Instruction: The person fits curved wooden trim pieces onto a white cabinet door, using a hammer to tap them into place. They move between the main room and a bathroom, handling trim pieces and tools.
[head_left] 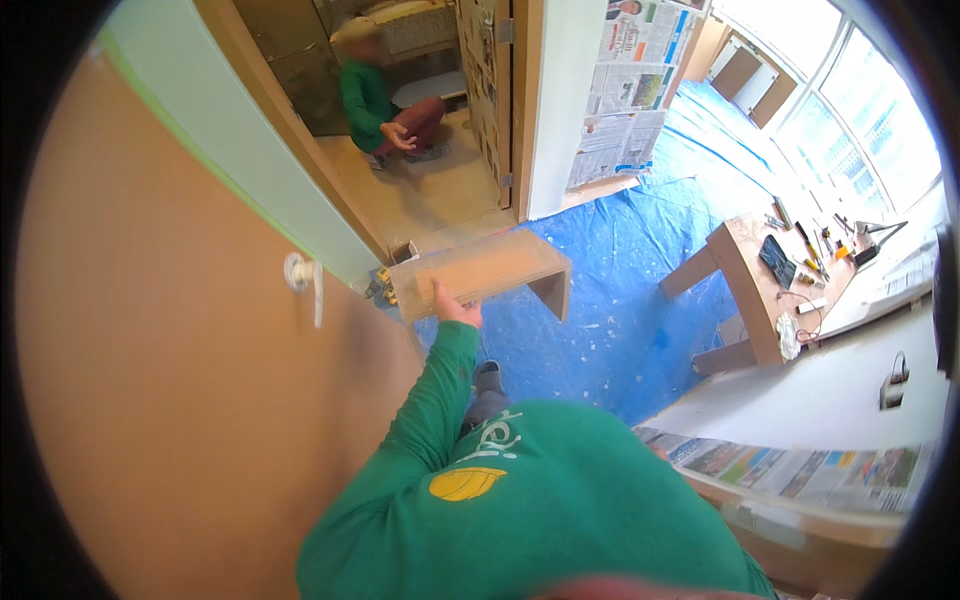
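Observation:
My left hand (pixel 458 305) is closed on the near edge of a low wooden bench (pixel 490 265), with the thumb lying over its top. The bench has a flat plank top. One end panel hangs down at its right, and another shows partly at its left end. It is held out in front of me, over the blue sheeting (pixel 610 330) and close to a doorway. My right hand is out of sight beyond my green-shirted body.
A person (pixel 385 110) in a green top squats inside the doorway. At left stands a brown door (pixel 170 330) with a lever handle (pixel 305 280). A wooden worktable (pixel 745 270) at right carries several tools. Newspaper (pixel 630 100) covers wall parts. Yellow-black gear (pixel 381 288) sits by the doorframe.

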